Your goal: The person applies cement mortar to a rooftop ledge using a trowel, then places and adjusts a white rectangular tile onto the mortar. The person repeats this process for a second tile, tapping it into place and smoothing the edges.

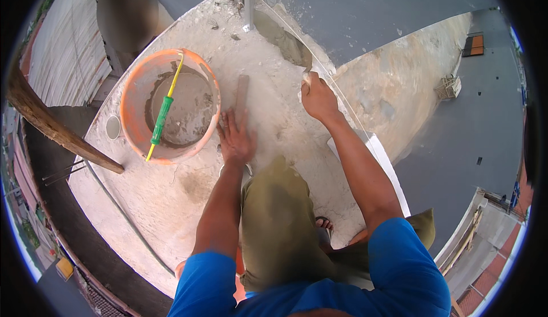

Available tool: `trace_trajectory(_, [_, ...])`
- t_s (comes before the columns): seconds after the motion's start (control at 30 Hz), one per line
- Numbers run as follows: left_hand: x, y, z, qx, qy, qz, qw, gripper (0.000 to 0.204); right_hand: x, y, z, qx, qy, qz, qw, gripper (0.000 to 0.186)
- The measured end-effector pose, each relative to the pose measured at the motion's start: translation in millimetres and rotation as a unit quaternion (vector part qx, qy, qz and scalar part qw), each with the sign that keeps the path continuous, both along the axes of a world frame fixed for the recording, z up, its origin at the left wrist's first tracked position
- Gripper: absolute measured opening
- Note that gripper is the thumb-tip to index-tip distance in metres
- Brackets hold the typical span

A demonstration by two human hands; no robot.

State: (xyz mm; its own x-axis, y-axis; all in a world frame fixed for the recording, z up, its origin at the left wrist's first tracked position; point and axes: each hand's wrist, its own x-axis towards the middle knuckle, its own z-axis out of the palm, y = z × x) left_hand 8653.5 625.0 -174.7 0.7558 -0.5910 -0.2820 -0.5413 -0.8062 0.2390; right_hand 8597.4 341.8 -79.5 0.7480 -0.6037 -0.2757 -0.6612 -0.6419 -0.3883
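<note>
My left hand (235, 140) lies with spread fingers on the dusty pale ledge (188, 208), beside a narrow flat bar (242, 87) and the bucket's right side. My right hand (318, 100) is closed on a trowel handle (307, 79) at the ledge's right edge; its blade is hard to make out against the wet grey mortar (279, 37). An orange bucket (129, 111) holds grey slurry (185, 108), with a green-and-yellow handled rod (164, 114) across its top. A white string line (348, 103) runs along the edge near my right hand.
A curved timber (68, 134) and grey hose (125, 220) lie left, near a small white container (113, 127). A post (249, 0) stands at the ledge's far end. Drops border the ledge, with a grey surface (468, 140) below right and corrugated sheeting (65, 48) at upper left.
</note>
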Motion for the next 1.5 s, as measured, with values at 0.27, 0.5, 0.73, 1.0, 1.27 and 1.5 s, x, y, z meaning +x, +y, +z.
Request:
trace_trajectory(0.27, [-0.2,17.9,-1.5,-0.029,0.010,0.022,0.999,0.071,35.3,30.4,4.6,0.306,-0.086,-0.238,0.918,0.040])
trace_trajectory(0.5, [1.6,3.3,0.8,-0.028,0.001,0.007,1.000,0.071,44.1,85.9,-49.4,0.601,-0.251,-0.453,0.609,0.039])
trace_trajectory(0.73, [2.1,11.3,-14.1,-0.033,-0.019,-0.005,0.999,0.073,152.0,74.2,-67.0,0.514,-0.241,-0.379,0.731,0.044])
trace_trajectory(1.0, [-0.9,3.0,-9.4,-0.035,-0.020,-0.014,0.999,0.073,199.2,15.3,-70.8,0.452,-0.136,-0.285,0.834,0.049])
trace_trajectory(1.27, [1.2,3.2,-0.2,-0.038,-0.005,-0.003,0.999,0.072,93.1,20.8,-41.4,0.436,-0.066,-0.287,0.850,0.052])
trace_trajectory(1.5, [-0.3,8.4,-13.6,-0.044,-0.012,0.000,0.999,0.077,10.3,39.1,-39.4,0.435,-0.062,-0.313,0.842,0.052])
